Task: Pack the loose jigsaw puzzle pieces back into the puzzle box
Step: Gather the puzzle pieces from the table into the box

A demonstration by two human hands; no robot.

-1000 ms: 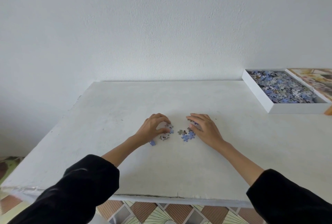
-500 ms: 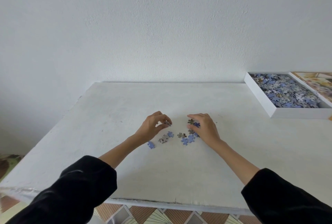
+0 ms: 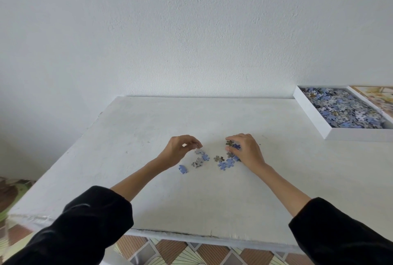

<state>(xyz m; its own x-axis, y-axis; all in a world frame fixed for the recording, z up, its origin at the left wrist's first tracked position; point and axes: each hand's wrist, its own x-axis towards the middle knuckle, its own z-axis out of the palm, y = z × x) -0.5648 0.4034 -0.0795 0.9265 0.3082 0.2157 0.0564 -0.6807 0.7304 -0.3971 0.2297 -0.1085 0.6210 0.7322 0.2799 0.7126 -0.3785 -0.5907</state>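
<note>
Several loose blue and grey puzzle pieces (image 3: 219, 159) lie in a small scatter at the middle of the white table (image 3: 148, 128). My left hand (image 3: 180, 147) hovers at the scatter's left side, fingertips pinched on a grey dotted piece (image 3: 199, 150). On the right side my right hand (image 3: 246, 149) is curled around a few pieces, a brown one and a dark blue one (image 3: 233, 144) showing between thumb and fingers. The white puzzle box (image 3: 312, 113), full of blue pieces, sits at the table's far right.
The box lid with a printed picture (image 3: 380, 98) lies beyond the box at the right edge. A white wall rises behind the table. Patterned floor tiles (image 3: 170, 252) show below the table's near edge. One blue piece (image 3: 182, 169) lies apart to the left.
Both hands have lifted slightly off the scatter, each picking up pieces. More pieces on the table are uncovered than a second ago. The view has tilted a little.
</note>
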